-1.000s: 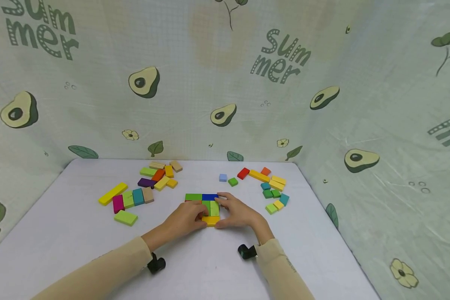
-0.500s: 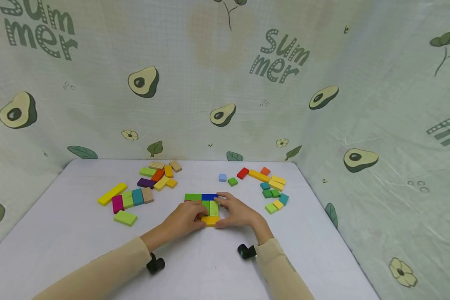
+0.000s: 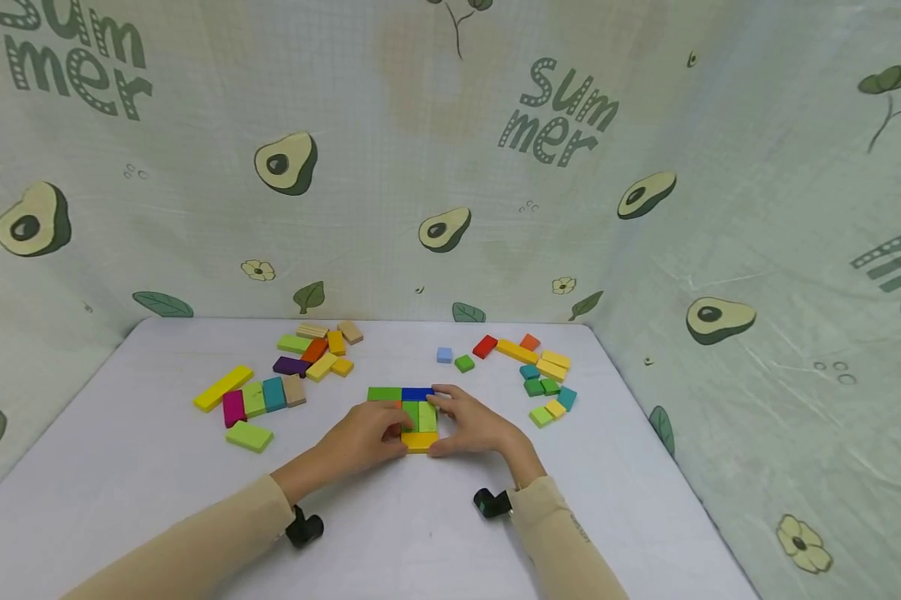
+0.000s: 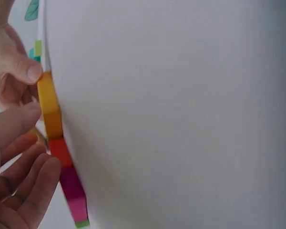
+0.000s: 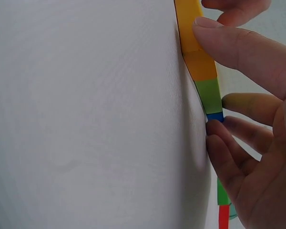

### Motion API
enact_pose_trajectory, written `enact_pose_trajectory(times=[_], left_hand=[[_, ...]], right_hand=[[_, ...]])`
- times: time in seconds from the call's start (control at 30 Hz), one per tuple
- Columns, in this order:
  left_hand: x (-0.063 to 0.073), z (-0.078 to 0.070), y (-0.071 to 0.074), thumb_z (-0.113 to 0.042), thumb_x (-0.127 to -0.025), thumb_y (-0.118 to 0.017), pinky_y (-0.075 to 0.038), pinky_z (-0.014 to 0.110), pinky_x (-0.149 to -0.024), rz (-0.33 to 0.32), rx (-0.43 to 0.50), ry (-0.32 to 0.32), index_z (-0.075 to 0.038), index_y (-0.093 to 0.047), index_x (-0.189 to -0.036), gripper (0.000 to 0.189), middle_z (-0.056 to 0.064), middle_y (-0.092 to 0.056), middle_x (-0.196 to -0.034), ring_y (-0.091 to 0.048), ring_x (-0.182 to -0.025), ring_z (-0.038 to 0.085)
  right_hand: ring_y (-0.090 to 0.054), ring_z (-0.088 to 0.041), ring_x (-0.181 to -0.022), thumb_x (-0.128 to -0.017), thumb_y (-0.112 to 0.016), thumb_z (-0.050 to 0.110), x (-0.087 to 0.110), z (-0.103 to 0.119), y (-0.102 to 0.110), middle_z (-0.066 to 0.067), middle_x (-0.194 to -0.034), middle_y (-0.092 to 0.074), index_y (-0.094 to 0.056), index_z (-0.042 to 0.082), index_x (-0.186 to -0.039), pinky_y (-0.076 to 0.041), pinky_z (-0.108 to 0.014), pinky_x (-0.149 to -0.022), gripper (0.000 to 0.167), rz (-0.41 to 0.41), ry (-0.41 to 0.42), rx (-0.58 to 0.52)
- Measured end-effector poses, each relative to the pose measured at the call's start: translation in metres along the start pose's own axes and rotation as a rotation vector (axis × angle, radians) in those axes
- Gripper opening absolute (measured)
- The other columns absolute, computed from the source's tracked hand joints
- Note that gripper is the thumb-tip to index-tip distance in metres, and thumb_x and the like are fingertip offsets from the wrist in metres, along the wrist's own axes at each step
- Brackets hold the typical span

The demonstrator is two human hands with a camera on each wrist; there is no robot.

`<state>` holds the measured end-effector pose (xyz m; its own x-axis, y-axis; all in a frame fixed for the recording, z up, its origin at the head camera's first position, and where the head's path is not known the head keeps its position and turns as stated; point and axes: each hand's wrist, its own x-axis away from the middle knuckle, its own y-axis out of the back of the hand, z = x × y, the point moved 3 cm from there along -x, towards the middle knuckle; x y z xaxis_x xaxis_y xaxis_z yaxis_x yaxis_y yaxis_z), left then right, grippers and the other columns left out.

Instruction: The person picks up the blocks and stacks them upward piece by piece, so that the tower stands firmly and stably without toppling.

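Several coloured wooden blocks lie fitted together in the middle of the table, with a green block (image 3: 384, 393) and a blue block (image 3: 417, 394) at the back, light green ones (image 3: 427, 416) inside and a yellow block (image 3: 419, 442) in front. My left hand (image 3: 363, 435) is over the left part, fingertips at the inner green block, and hides much of that side. In the left wrist view, orange (image 4: 60, 152) and magenta (image 4: 74, 193) blocks show by its loosely bent fingers. My right hand (image 3: 473, 423) holds the right side, thumb at the yellow block and fingers at the blue one.
On the left lie a magenta block (image 3: 234, 408), a long yellow one (image 3: 223, 388) and several others. Behind them is a mixed cluster with a purple block (image 3: 291, 366). More small blocks, including a red one (image 3: 485, 347), lie at the back right. A printed cloth surrounds the table.
My left hand has shifted slightly to the left, and a bit of orange now shows beside it. My right hand has stayed at the right side of the blocks.
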<state>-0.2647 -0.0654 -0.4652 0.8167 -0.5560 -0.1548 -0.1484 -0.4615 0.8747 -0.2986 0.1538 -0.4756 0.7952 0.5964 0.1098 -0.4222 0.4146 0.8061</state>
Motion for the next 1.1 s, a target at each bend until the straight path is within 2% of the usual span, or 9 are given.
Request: enact_pose_trajectory(times=[0.1, 0.2, 0.37, 0.5, 0.67, 0.8, 0.9, 1.1], left_hand=[[0.008, 0.013, 0.013, -0.025, -0.09, -0.088, -0.059, 0.033, -0.085, 0.002, -0.029, 0.031, -0.016, -0.079, -0.121, 0.034, -0.006, -0.072, -0.101, -0.063, -0.093, 0.013], [0.02, 0.034, 0.034, -0.027, -0.09, -0.088, -0.061, 0.039, -0.089, 0.002, -0.044, 0.069, -0.019, -0.078, -0.124, 0.037, -0.004, -0.073, -0.11, -0.066, -0.102, 0.017], [0.055, 0.078, 0.069, -0.026, -0.089, -0.088, -0.06, 0.044, -0.09, -0.009, -0.07, 0.096, -0.02, -0.078, -0.122, 0.035, -0.001, -0.071, -0.115, -0.065, -0.108, 0.022], [0.084, 0.106, 0.087, -0.029, -0.086, -0.091, -0.06, 0.045, -0.088, -0.022, -0.138, 0.097, -0.021, -0.079, -0.12, 0.036, -0.002, -0.07, -0.112, -0.064, -0.104, 0.022], [0.11, 0.131, 0.094, -0.031, -0.084, -0.092, -0.06, 0.048, -0.09, -0.005, -0.147, 0.112, -0.023, -0.079, -0.118, 0.037, -0.007, -0.07, -0.11, -0.064, -0.104, 0.021], [0.125, 0.141, 0.093, -0.031, -0.084, -0.091, -0.059, 0.054, -0.095, 0.013, -0.129, 0.138, -0.024, -0.079, -0.119, 0.038, -0.008, -0.072, -0.114, -0.065, -0.11, 0.024], [0.13, 0.144, 0.093, -0.027, -0.085, -0.091, -0.06, 0.052, -0.095, 0.012, -0.133, 0.135, -0.025, -0.078, -0.122, 0.039, -0.009, -0.073, -0.116, -0.065, -0.112, 0.025], [0.133, 0.143, 0.092, -0.017, -0.085, -0.09, -0.061, 0.036, -0.088, 0.02, -0.13, 0.088, -0.026, -0.079, -0.125, 0.042, -0.012, -0.072, -0.114, -0.065, -0.106, 0.019]], right_hand=[[-0.036, -0.032, -0.155, -0.089, -0.087, 0.043, -0.001, 0.0, -0.001, -0.008, -0.174, -0.028, -0.045, 0.012, -0.162, -0.037, -0.052, -0.124, 0.089, 0.007, 0.0, 0.012], [-0.035, -0.031, -0.156, -0.089, -0.086, 0.042, -0.001, 0.001, -0.002, -0.007, -0.174, -0.027, -0.045, 0.013, -0.162, -0.037, -0.051, -0.124, 0.089, 0.01, -0.007, 0.014], [-0.034, -0.029, -0.156, -0.089, -0.086, 0.043, -0.001, 0.002, -0.001, -0.005, -0.174, -0.027, -0.045, 0.015, -0.163, -0.037, -0.05, -0.124, 0.089, 0.013, -0.019, 0.016], [-0.035, -0.03, -0.156, -0.089, -0.087, 0.043, -0.001, 0.002, 0.0, -0.005, -0.174, -0.027, -0.045, 0.015, -0.163, -0.037, -0.051, -0.124, 0.089, 0.007, -0.022, 0.011], [-0.035, -0.029, -0.156, -0.088, -0.087, 0.043, -0.001, 0.0, 0.0, -0.003, -0.174, -0.027, -0.045, 0.017, -0.163, -0.037, -0.049, -0.125, 0.089, 0.006, -0.031, 0.013], [-0.035, -0.029, -0.156, -0.088, -0.087, 0.044, -0.002, -0.001, 0.0, -0.004, -0.174, -0.028, -0.045, 0.016, -0.163, -0.038, -0.049, -0.124, 0.09, 0.006, -0.028, 0.014], [-0.036, -0.028, -0.156, -0.088, -0.087, 0.044, -0.002, -0.001, -0.001, -0.004, -0.174, -0.028, -0.045, 0.016, -0.162, -0.038, -0.049, -0.124, 0.09, 0.004, -0.031, 0.014], [-0.035, -0.029, -0.156, -0.088, -0.087, 0.044, -0.002, -0.001, -0.001, -0.003, -0.174, -0.028, -0.045, 0.017, -0.163, -0.038, -0.05, -0.124, 0.089, 0.007, -0.041, 0.006]])
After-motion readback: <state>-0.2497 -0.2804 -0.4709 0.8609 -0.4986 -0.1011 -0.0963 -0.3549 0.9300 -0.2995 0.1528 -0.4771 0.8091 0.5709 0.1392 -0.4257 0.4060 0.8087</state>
